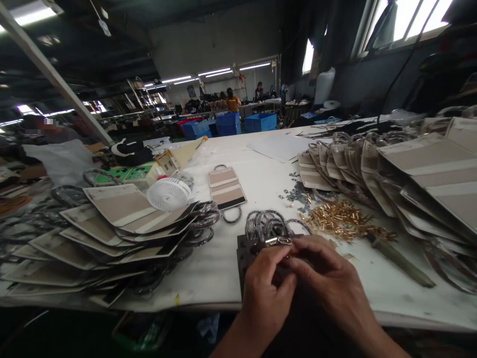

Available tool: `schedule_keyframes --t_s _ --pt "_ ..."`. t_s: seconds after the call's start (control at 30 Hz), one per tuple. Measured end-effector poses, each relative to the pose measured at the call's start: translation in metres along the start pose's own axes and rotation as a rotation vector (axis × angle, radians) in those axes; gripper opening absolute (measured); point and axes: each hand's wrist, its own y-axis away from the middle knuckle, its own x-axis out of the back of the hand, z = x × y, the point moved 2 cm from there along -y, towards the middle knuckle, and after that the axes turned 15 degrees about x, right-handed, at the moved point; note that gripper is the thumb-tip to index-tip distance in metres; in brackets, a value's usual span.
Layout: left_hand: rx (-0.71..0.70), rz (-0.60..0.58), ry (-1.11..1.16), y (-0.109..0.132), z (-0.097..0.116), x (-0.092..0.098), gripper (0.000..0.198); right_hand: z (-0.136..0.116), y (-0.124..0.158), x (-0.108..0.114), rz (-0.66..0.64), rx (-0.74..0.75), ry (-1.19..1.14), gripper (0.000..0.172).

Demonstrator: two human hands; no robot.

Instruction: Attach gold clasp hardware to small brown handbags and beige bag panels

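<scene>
In front of me lies a dark bag panel (244,251) at the table's near edge. Looped handles (266,223) in clear plastic wrap rise from its far side. A small gold metal clasp (278,241) sits by my fingertips on the panel. My left hand (265,283) is closed at the clasp's near side, its fingers gripping the panel. From the right, my right hand (328,271) pinches at the clasp's right end with thumb and forefinger. The exact contact is partly hidden behind the fingers.
Stacked beige bag panels (122,209) lie left, more panels (428,169) right. Loose gold fittings (339,219) and a green-handled tool (404,263) lie beside my right hand. A white fan (168,194) and a single beige panel (226,186) are farther back. Other people work in the distance.
</scene>
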Motion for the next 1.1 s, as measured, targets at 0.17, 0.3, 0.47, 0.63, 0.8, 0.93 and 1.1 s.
schedule_keyframes --t_s 0.17,0.3,0.47,0.63,0.8,0.93,1.1 --pt "0.042 -0.047 -0.008 0.019 0.0 0.007 0.033 -0.004 0.034 0.001 -0.008 -0.078 0.0 0.025" --pt "0.205 -0.102 0.093 0.03 -0.006 0.01 0.031 -0.009 0.034 0.01 -0.061 -0.099 0.069 0.02" --pt "0.198 -0.109 0.111 0.033 -0.009 0.009 0.031 -0.017 0.034 0.009 -0.199 -0.094 0.064 0.021" --pt "0.236 -0.186 0.071 0.034 -0.008 0.008 0.035 -0.012 0.041 0.01 -0.208 0.04 0.184 0.019" --pt "0.502 -0.211 0.203 0.037 -0.018 0.006 0.029 -0.01 0.042 0.013 -0.259 0.032 0.187 0.02" --pt "0.626 -0.265 0.402 0.036 -0.026 0.004 0.027 -0.005 0.04 0.016 -0.341 -0.003 0.096 0.011" --pt "0.668 -0.296 0.496 0.035 -0.024 0.004 0.027 -0.002 0.035 0.022 -0.422 0.012 0.011 0.011"
